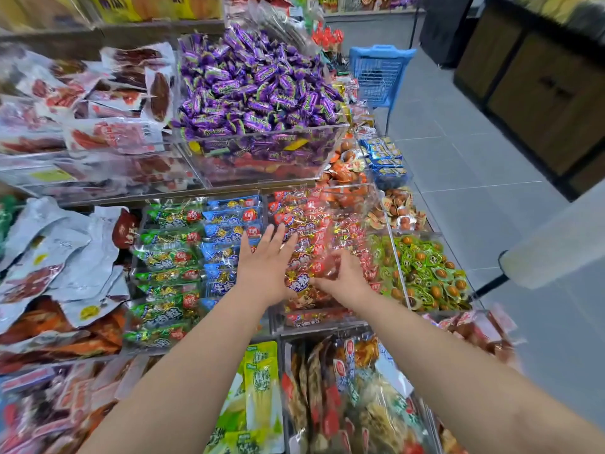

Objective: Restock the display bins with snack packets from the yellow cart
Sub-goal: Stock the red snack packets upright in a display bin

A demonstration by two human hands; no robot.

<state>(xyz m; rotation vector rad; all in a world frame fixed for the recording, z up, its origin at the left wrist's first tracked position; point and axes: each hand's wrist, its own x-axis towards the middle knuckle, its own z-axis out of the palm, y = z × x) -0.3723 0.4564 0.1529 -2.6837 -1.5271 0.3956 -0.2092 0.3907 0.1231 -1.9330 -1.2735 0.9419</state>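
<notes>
Two hands work over the middle tier, past a near bin of lime-green pouches (pixel 258 388). The left hand (pixel 265 267) lies flat, fingers straight and spread, at the divide between the blue packets (pixel 226 244) and the red packets (pixel 307 224). The right hand (pixel 340 276), blurred, curls round a few red ones. Their clear bin (pixel 397 257) is heaped, so a careless push could likely spill slick packets over its wall into neighbouring stock. White characters on them read 牛肉粒. Farther back, the lettering on the purple sweets (pixel 255 86) is too blurred to read. No yellow cart is in view.

Bright even light; blurred, wide-angle-warped edges
</notes>
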